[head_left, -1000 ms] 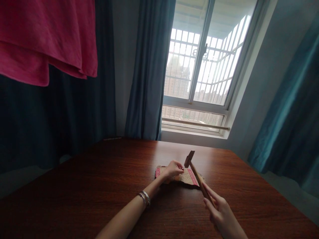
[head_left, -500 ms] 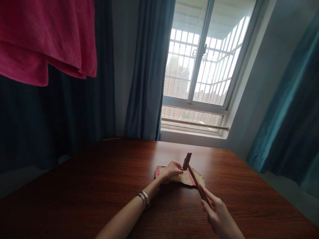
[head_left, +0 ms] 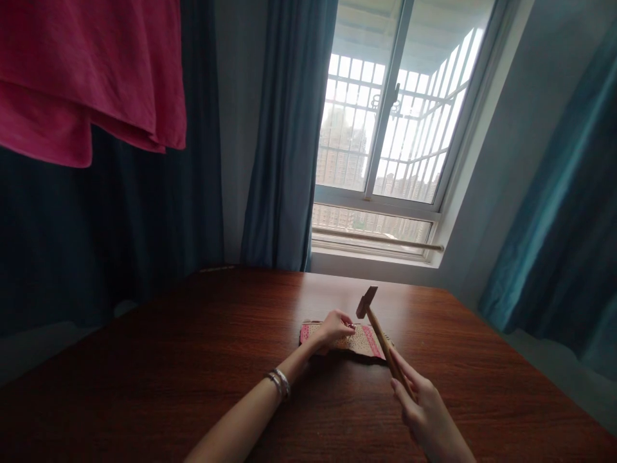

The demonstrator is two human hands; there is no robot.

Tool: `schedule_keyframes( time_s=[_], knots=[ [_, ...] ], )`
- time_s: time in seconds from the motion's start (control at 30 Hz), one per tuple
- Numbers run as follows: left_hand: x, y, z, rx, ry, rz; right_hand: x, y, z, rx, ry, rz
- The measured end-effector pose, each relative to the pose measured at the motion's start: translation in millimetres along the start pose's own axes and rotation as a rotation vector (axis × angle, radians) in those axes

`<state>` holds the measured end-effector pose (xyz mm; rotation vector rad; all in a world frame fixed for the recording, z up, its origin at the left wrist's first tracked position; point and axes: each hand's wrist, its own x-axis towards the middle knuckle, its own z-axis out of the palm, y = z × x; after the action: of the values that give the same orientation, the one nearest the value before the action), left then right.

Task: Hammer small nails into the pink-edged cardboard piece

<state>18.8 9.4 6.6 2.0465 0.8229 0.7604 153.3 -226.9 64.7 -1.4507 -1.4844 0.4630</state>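
Observation:
My right hand (head_left: 419, 405) grips the wooden handle of a hammer (head_left: 385, 344), its dark metal head raised above the far side of a small mat. That mat (head_left: 364, 347) is tan with dark specks and pink bands, and its edges are ragged. Over its left part rests my left hand (head_left: 336, 326), thumb and fingertips pinched together. Something tiny and dark shows at those fingertips, too small to name. Two bracelets (head_left: 279, 384) circle the left wrist. The left hand and forearm hide part of the mat.
The reddish-brown wooden table (head_left: 193, 360) spreads under both hands. Behind it are a barred window (head_left: 380, 128) and a blue curtain (head_left: 284, 141). A pink cloth (head_left: 96, 77) hangs at upper left, and another blue curtain (head_left: 554, 193) hangs on the right.
The hammer head has lifted up and slightly right, away from the left fingertips. My right hand has shifted a little with it, while the left stays in place on the mat.

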Motion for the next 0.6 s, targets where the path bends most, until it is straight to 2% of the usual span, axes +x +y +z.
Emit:
schedule_keyframes(
  time_s=[0.07, 0.13, 0.6],
  knots=[
    [0, 0, -0.2, -0.009, -0.003, -0.002, 0, 1, 0, 0.026, -0.09, 0.028],
    [0, 0, -0.3, -0.02, -0.015, -0.003, 0, 2, -1, 0.052, -0.128, 0.064],
    [0, -1, -1.2, -0.044, -0.013, -0.013, -6, -8, 0, 0.088, -0.072, 0.054]
  ],
)
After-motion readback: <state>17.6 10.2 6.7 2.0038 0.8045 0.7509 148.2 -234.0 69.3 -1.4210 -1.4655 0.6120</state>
